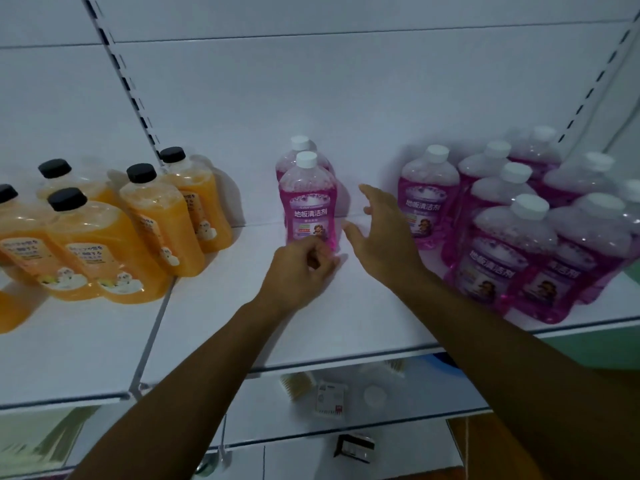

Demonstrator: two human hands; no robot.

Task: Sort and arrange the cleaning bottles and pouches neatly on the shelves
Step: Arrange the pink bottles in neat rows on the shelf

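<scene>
Nearest, the left hand (301, 268) rests on the white metal shelf (242, 327), fingers curled loosely at the base of a pink clear-plastic bottle with a white cap (308, 202); whether it pinches the bottle is unclear. The right hand (381, 233) hovers just beside it, fingers spread, holding nothing. A 2nd identical pink bottle (300, 147) stands directly behind. Orange black-capped bottles (104, 237) cluster left, more pink bottles (519, 220) right.

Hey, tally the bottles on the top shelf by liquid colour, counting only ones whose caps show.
Orange-liquid clear plastic bottles with black caps: 5
Pink-liquid clear plastic bottles with white caps: 10
Total: 15
</scene>
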